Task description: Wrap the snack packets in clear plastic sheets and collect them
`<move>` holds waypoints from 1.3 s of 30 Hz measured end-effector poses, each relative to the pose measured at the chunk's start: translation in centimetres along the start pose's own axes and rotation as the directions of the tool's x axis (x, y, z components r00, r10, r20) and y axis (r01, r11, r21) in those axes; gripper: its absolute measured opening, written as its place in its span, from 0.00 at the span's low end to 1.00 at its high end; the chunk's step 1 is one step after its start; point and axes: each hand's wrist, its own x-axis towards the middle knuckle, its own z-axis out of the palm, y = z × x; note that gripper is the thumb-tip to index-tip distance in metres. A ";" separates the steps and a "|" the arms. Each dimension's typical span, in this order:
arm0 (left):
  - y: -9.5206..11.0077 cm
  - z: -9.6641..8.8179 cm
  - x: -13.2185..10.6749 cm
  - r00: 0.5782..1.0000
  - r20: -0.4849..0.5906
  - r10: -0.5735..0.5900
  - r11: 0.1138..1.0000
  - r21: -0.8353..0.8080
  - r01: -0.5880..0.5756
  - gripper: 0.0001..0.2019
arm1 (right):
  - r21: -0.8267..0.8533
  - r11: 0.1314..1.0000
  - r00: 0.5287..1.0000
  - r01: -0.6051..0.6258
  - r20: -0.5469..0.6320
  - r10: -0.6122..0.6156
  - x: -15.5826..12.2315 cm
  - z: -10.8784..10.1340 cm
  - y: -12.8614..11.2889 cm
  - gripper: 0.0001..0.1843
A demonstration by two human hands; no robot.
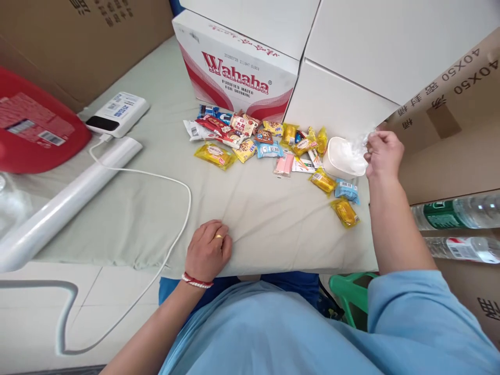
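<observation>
My right hand [383, 152] is closed in a pinch on a clear plastic bag [357, 145] that lies in and over a white bowl [340, 159] tipped on its side. My left hand [208, 251] rests curled on the grey-green cloth [250, 208] near its front edge, holding nothing I can see; it wears a ring and a red bracelet. A spread of small wrapped snacks [258, 140] lies behind and left of the bowl. Three more packets, yellow [322, 181], blue [347, 190] and yellow [345, 211], lie just in front of it.
A Wahaha water carton [238, 78] and white boxes [351, 99] stand at the back. Brown cardboard [449, 114] and water bottles [457, 214] are on the right. On the left are a power bank [117, 113] with a white cable [164, 179], a roll [66, 200] and a red container [35, 130].
</observation>
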 end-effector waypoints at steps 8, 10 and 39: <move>3.8 -2.3 1.9 0.964 0.170 -0.204 0.817 -0.513 0.264 0.10 | 0.385 0.807 0.892 -0.448 0.250 0.376 -21.2 3.9 -4.2 0.22; 5.6 -1.8 3.0 0.920 0.338 -0.197 0.622 -0.683 0.384 0.10 | 0.313 0.809 0.855 -0.497 0.336 0.394 -24.4 5.8 -3.9 0.20; 1.2 1.8 6.6 0.550 0.744 -0.379 -0.411 -0.668 0.621 0.24 | -0.156 0.908 0.720 0.388 0.667 -0.193 -26.6 9.4 -4.7 0.17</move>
